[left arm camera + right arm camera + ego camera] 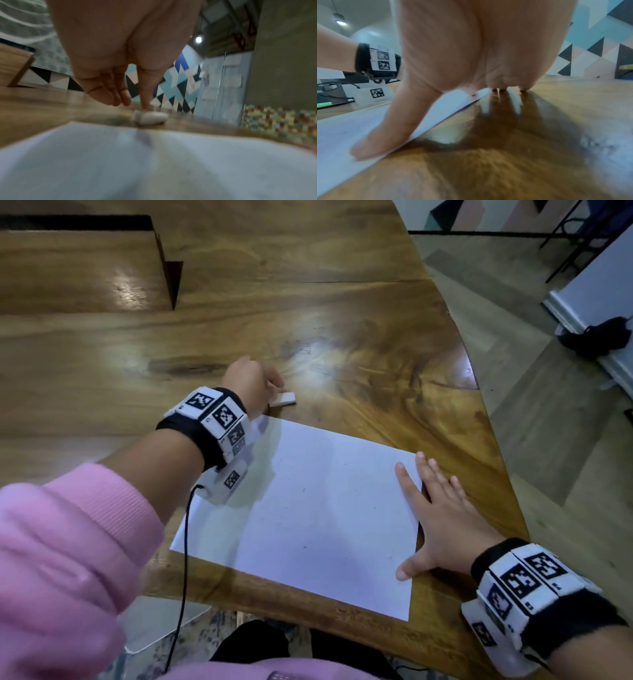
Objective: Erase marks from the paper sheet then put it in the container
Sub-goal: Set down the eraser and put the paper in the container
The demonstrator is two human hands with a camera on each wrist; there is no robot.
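While my right hand [442, 522] lies flat with fingers spread straight, its thumb [385, 140] and forefinger press on the right edge of the paper sheet [308, 515] and the other fingers rest on the wooden bench [359, 302] beside it. That sheet lies flat near the bench's front edge, turned a little askew, with only faint specks on its white face. My left hand [248, 386] reaches just past the sheet's far left corner, where a small white eraser [283, 398] lies on the bare wood. In the left wrist view one fingertip [145, 105] comes down on the eraser's near end while the other fingers hang loosely bent beside it; the blur keeps me from telling whether I grip it or merely touch it. At the far left of the bench stands a low wooden tray [168, 268] with a dark rim, well apart from the sheet. A pink sleeve [68, 542] covers my left forearm.
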